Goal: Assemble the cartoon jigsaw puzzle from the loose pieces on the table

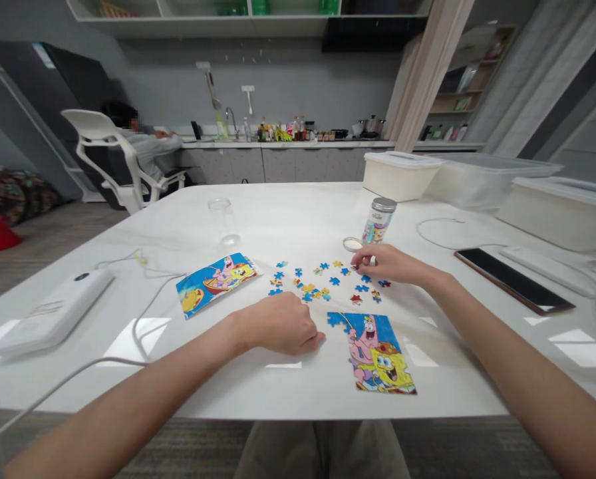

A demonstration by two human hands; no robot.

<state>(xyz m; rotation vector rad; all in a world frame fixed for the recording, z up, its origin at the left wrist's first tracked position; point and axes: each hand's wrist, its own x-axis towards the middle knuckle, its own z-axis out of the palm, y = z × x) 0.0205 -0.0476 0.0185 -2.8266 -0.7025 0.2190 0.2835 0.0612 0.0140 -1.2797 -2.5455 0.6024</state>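
Note:
My right hand (384, 262) reaches over the loose jigsaw pieces (334, 281), thumb and fingertips closed on a small dark-red jigsaw piece (354, 267). Whether that piece is off the table, I cannot tell. My left hand (284, 324) rests curled on the tabletop, knuckles up; its palm and what it may hold are hidden. To its right lies a partly joined jigsaw (385, 356) with a pink and a yellow cartoon figure, its left edge ragged. A folded picture card (218, 283) with a similar scene stands left of the loose pieces.
A printed tin-lidded canister (379, 223) and a round lid (352, 244) stand behind my right hand. A clear jar (222, 223) is at the back left. Lidded boxes (402, 176), a phone (512, 279) and cables lie right; a white power strip (53, 313) lies left. A person (151, 150) sits beyond.

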